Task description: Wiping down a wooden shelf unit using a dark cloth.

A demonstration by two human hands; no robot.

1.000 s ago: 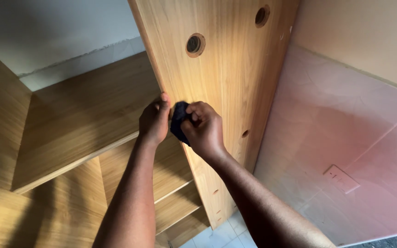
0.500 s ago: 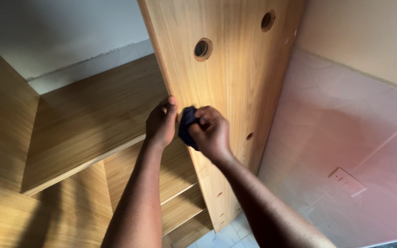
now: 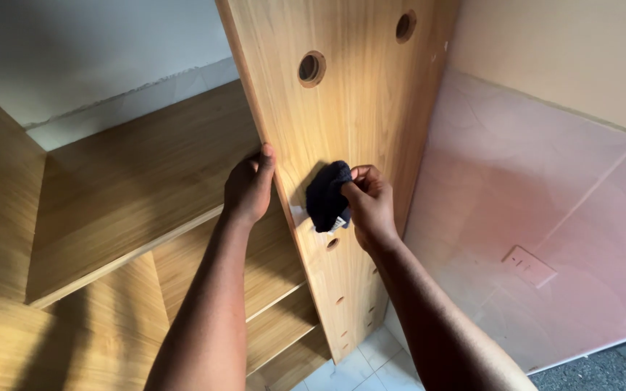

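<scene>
A tall wooden cabinet door panel (image 3: 360, 116) stands open in front of me, with two round holes near its top and small drilled holes lower down. My left hand (image 3: 249, 190) grips the panel's left edge, thumb on the front face. My right hand (image 3: 367, 206) pinches a crumpled dark blue cloth (image 3: 327, 195) and holds it against the panel's face, over a small pale patch.
Wooden shelves (image 3: 146, 181) of the cabinet lie to the left, behind the panel. A pinkish tiled wall (image 3: 545, 217) with a white wall socket (image 3: 528, 266) fills the right. White floor tiles (image 3: 360, 366) show at the bottom.
My hands have drawn apart: the right hand has pulled back a little to the right, so more of the cloth shows. The left hand stays on the panel edge. The view has shifted slightly.
</scene>
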